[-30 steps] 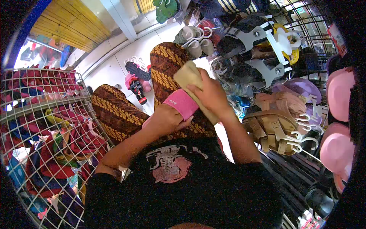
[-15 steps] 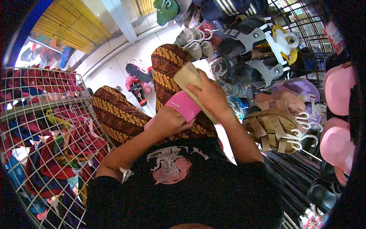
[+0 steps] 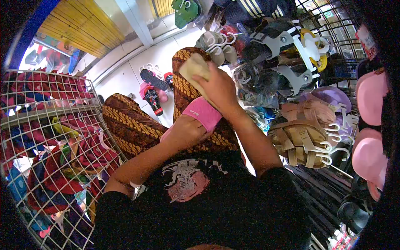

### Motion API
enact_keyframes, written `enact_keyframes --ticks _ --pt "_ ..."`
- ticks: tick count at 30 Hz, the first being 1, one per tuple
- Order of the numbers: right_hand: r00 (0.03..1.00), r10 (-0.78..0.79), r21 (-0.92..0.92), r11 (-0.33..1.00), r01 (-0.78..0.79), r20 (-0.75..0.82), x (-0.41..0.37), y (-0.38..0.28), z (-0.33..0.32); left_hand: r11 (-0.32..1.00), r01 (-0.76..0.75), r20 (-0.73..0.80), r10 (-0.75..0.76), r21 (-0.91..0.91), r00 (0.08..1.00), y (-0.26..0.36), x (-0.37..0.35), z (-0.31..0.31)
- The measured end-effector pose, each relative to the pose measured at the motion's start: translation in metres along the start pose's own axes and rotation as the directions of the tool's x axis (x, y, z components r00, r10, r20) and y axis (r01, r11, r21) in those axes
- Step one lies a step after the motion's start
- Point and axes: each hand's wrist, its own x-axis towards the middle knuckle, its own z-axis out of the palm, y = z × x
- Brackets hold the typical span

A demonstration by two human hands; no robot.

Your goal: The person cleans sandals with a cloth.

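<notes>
A slipper with a wide pink strap (image 3: 204, 113) and a pale sole lies over my lap. My left hand (image 3: 186, 132) is closed on it at the strap, with some fingers hidden beneath the band. My right hand (image 3: 221, 92) grips a pale yellowish cloth (image 3: 194, 68) against the far end of the sole, over the patterned trouser leg. Much of the sole is covered by the cloth and my right hand.
Wire racks (image 3: 50, 109) with colourful fabric stand at the left. Sandals on white hangers (image 3: 306, 139) crowd the right side, near pink slippers (image 3: 370, 154). More sandals (image 3: 153, 100) lie on the white floor (image 3: 121, 79).
My right hand has moved slightly up and left along the slipper. The cloth now looks crumpled and covers a different part. My left hand stays at the strap.
</notes>
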Motion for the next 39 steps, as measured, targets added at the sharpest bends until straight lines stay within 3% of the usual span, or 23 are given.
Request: enact_keyframes --ticks 4,7,8,11,13,16,19,22,24,25,26,28,30,31,33,35,37,39 --pt "0.935 -0.310 0.127 0.934 0.333 -0.170 0.036 -0.023 0.023 1.000 -0.002 -0.054 0.001 -0.018 0.999 -0.003 -0.001 0.004" --pt "0.963 -0.251 0.051 0.965 0.257 -0.102 0.073 -0.032 0.051 0.999 0.037 -0.082 -0.036 0.005 0.996 0.000 0.001 0.000" --pt "0.931 -0.310 0.099 0.938 0.333 -0.192 0.081 -0.033 0.056 0.998 0.056 -0.071 -0.054 0.029 0.996 0.000 0.000 -0.001" --pt "0.928 -0.150 0.413 0.863 0.292 -0.341 0.085 -0.042 0.036 0.991 0.099 -0.032 -0.097 0.093 0.995 0.003 -0.006 -0.004" --pt "0.901 -0.031 0.403 0.887 0.224 -0.434 0.092 -0.036 0.024 0.995 0.088 -0.101 -0.083 0.041 0.991 0.002 -0.004 -0.006" --pt "0.928 -0.054 0.529 0.808 0.257 -0.369 0.070 -0.035 -0.016 0.999 0.040 -0.204 -0.041 -0.009 0.978 0.002 0.001 -0.010" --pt "0.965 -0.118 0.591 0.771 0.237 -0.232 0.020 -0.024 -0.053 0.995 0.058 -0.170 -0.070 -0.078 0.983 0.001 -0.002 -0.016" --pt "0.965 -0.188 0.636 0.725 0.263 -0.185 -0.024 -0.001 -0.067 0.935 0.121 -0.139 -0.176 -0.334 0.975 -0.010 -0.006 -0.026" --pt "0.999 0.012 0.726 0.688 0.018 -0.037 -0.049 0.002 -0.073 0.626 0.393 -0.005 -0.536 -0.673 0.845 0.003 0.002 -0.050" --pt "0.993 0.109 0.747 0.656 -0.105 0.045 -0.058 0.005 -0.076 0.405 0.436 0.119 -0.609 -0.803 0.784 -0.001 0.001 -0.052" --pt "0.991 0.089 0.835 0.534 -0.130 0.097 -0.066 0.016 -0.074 0.157 0.448 0.240 -0.667 -0.880 0.705 -0.005 0.000 -0.055" --pt "0.976 0.033 0.941 0.259 -0.216 0.215 -0.084 0.049 -0.058 -0.190 0.379 0.405 -0.653 -0.906 0.640 0.002 0.005 -0.056" --pt "0.974 -0.063 0.959 0.200 -0.199 0.216 -0.094 0.078 -0.057 -0.516 0.213 0.533 -0.619 -0.830 0.577 0.015 0.021 -0.058" --pt "0.990 0.044 0.934 0.327 -0.141 0.133 -0.090 0.065 -0.052 -0.651 0.092 0.580 -0.592 -0.753 0.559 0.019 0.029 -0.058" --pt "0.966 0.257 0.804 0.582 -0.123 -0.039 -0.083 0.039 -0.043 -0.837 -0.045 0.558 -0.402 -0.545 0.726 0.006 0.022 -0.041" --pt "0.956 0.290 0.623 0.755 -0.206 -0.036 -0.087 0.036 -0.036 -0.933 -0.125 0.456 -0.279 -0.338 0.845 -0.007 0.008 -0.014" --pt "0.963 0.268 0.540 0.810 -0.231 0.009 -0.095 0.018 -0.034 -0.762 -0.105 0.538 -0.540 -0.639 0.648 -0.007 0.000 -0.006" --pt "0.995 0.009 0.325 0.945 0.023 -0.099 -0.110 0.031 -0.014 -0.930 -0.119 0.528 -0.300 -0.348 0.794 -0.011 -0.002 -0.008"
